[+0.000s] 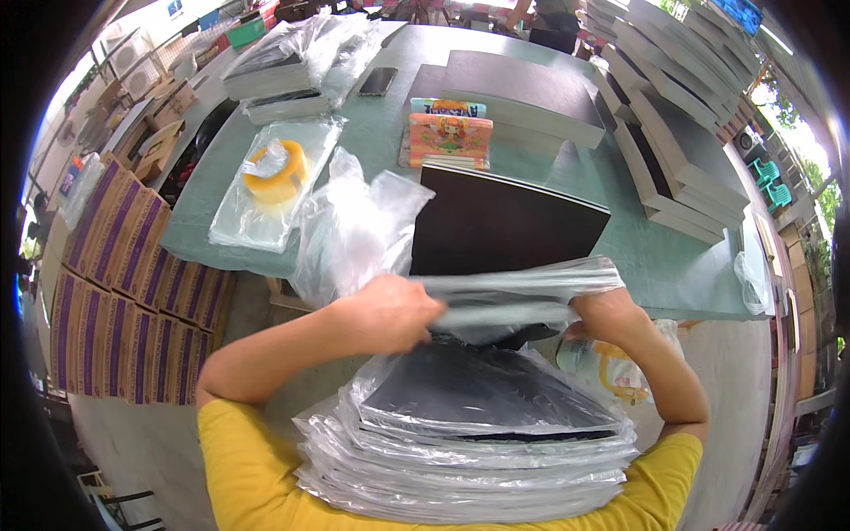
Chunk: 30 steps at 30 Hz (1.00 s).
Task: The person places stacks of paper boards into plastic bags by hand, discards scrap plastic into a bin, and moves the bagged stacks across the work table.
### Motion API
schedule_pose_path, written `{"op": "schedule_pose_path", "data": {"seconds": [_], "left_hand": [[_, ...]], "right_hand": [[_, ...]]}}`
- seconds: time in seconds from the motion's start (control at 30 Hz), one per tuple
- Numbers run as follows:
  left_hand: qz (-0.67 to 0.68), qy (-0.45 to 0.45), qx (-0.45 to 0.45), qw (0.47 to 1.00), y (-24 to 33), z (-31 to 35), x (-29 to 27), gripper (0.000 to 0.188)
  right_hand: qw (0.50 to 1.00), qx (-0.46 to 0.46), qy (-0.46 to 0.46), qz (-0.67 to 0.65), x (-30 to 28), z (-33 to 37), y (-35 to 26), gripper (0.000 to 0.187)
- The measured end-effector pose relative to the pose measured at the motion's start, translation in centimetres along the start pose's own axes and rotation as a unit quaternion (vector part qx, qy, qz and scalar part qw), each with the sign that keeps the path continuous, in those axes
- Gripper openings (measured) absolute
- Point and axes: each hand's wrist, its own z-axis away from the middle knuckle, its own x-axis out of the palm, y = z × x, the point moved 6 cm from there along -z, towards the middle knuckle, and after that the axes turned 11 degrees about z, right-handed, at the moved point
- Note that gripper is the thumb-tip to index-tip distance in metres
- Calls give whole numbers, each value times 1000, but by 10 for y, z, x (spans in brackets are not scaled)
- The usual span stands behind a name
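Note:
Between my two hands a clear plastic bag (pixel 522 285) is stretched sideways, blurred along its length. My left hand (pixel 390 311) is closed on its left end, and my right hand (pixel 613 311) grips the other end. Just beyond the bag, a flat black board or book (pixel 509 221) lies at the table's near edge. Against my body rests a stack of black flat items in clear plastic wrap (pixel 487 389). Beside my left hand, crumpled clear plastic (pixel 350 226) hangs over the edge.
On the green table (pixel 390 133) are a yellow tape roll (pixel 276 171) on flat plastic bags (pixel 239 212), small colourful packs (pixel 450 140), a phone (pixel 378 81) and wrapped stacks (pixel 274 75). Tall black-and-white stacks (pixel 677 150) stand right. Cartons (pixel 115 310) are piled left. Another person (pixel 553 22) stands beyond.

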Motion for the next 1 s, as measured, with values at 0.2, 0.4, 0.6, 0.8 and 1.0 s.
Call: {"op": "schedule_pose_path", "data": {"seconds": [0.2,0.4,0.6,0.8,1.0], "left_hand": [[-217,-48,-204,954,-75,-16,53,12],[-75,-123,-123,982,-65,2,81,17],[395,427,-222,783,-124,50,-50,18],[48,570,-98,814,-101,10,-63,59],[-82,504,-115,852,-56,10,-58,58]], "right_hand": [[987,-104,-38,115,-14,4,-65,12],[893,85,270,-351,-55,0,6,10],[848,132,437,-270,-28,-1,19,44],[798,256,505,-206,-43,8,42,67],[807,264,497,-179,-25,31,38,72]]}}
